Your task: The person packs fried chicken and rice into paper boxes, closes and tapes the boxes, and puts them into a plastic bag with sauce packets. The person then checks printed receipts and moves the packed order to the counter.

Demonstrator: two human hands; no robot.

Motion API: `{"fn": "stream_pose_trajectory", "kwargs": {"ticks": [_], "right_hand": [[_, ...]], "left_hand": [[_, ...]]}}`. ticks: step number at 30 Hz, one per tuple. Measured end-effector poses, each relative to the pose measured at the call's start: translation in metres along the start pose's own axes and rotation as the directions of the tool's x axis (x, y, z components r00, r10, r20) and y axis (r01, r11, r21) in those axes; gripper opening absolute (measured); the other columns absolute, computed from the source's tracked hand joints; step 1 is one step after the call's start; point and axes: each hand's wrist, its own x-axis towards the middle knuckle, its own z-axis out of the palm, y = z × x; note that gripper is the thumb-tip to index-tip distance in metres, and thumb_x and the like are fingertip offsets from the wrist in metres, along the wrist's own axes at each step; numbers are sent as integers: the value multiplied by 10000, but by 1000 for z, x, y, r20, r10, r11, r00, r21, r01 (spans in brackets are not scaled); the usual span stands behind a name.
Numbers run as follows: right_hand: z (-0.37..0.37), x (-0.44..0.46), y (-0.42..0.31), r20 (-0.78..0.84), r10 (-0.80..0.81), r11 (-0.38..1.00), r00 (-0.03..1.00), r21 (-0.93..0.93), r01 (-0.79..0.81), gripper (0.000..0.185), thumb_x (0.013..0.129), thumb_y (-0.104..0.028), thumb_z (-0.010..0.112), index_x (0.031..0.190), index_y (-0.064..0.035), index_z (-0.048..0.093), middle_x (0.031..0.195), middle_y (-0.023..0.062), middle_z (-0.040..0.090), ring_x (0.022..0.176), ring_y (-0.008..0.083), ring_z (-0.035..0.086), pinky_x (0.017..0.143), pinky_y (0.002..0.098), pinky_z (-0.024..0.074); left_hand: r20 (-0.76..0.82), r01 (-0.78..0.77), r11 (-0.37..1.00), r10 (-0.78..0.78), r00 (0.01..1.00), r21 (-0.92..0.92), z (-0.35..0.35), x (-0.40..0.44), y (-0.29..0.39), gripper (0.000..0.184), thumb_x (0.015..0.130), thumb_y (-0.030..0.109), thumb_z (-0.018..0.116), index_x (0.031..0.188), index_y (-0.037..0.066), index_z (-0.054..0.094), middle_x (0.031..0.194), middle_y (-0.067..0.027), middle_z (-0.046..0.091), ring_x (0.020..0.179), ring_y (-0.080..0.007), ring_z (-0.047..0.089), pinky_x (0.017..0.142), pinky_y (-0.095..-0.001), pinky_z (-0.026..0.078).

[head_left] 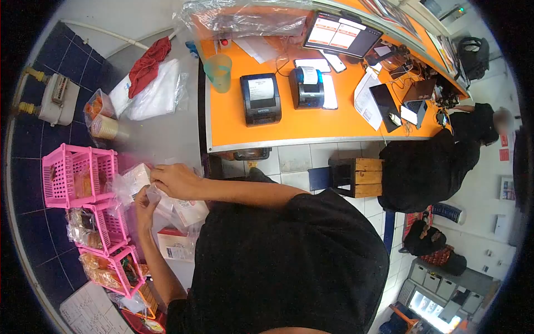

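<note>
I count two hands at work on the grey counter (177, 136). Left hand (146, 205): fingertips pinched together on the thin clear plastic bag (161, 205). Right hand (179, 181): thumb and fingers also clamped on that plastic, just beside the left; exact contact points are lost to me in the folds and glare.

Bag position: between the hands and the black-shirted torso. I count at least three white printed cartons: one at the right fingertips (135, 181), one under the film (192, 212), one red-edged (177, 245) nearer the left forearm. Their print is unreadable from here, and the bag's wrinkles blur their edges.

Beyond: three pink plastic lattice baskets (68, 173), with wrapped contents I cannot identify; one red cloth (149, 65); two black printers (261, 100) on the orange desk (233, 132). At far right, black-clad people overlap; headcount uncertain.
</note>
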Motion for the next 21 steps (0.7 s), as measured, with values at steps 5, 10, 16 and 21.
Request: {"fn": "stream_pose_trajectory", "kwargs": {"ticks": [5, 10, 16, 21], "right_hand": [[-7, 3, -1, -35, 33, 999, 999, -40, -35, 123, 891, -140, 624, 923, -23, 606, 922, 166, 644, 837, 389, 643, 728, 478, 502], [-22, -1, -11, -16, 92, 993, 996, -72, -93, 153, 890, -156, 635, 944, -19, 594, 912, 173, 644, 848, 395, 643, 734, 483, 501], [-11, -9, -14, 38, 5, 938, 999, -345, 8, 170, 849, -144, 635, 943, -17, 573, 866, 194, 655, 797, 389, 669, 696, 501, 526], [-38, 8, -3, 4, 177, 903, 984, -397, -161, 171, 779, -81, 628, 922, -8, 572, 813, 194, 666, 728, 417, 676, 630, 505, 531]], "left_hand": [[-76, -27, 967, 47, 996, 254, -23, 0, -12, 303, 814, 34, 741, 1084, 36, 604, 920, 38, 602, 812, -90, 552, 789, -256, 474], [-271, -104, 951, 186, 944, 293, -27, -9, -16, 445, 763, 85, 812, 1130, 26, 567, 994, -25, 559, 898, -146, 519, 891, -283, 452], [-331, 119, 413, 490, 807, 903, 43, -43, 10, 466, 715, 148, 820, 1090, 24, 573, 1033, -169, 646, 969, -312, 629, 886, -411, 490], [-544, 496, 384, 18, 839, 778, -2, -100, -37, 362, 792, 147, 726, 1107, 35, 588, 779, -168, 682, 800, -367, 707, 716, -477, 519]]}}
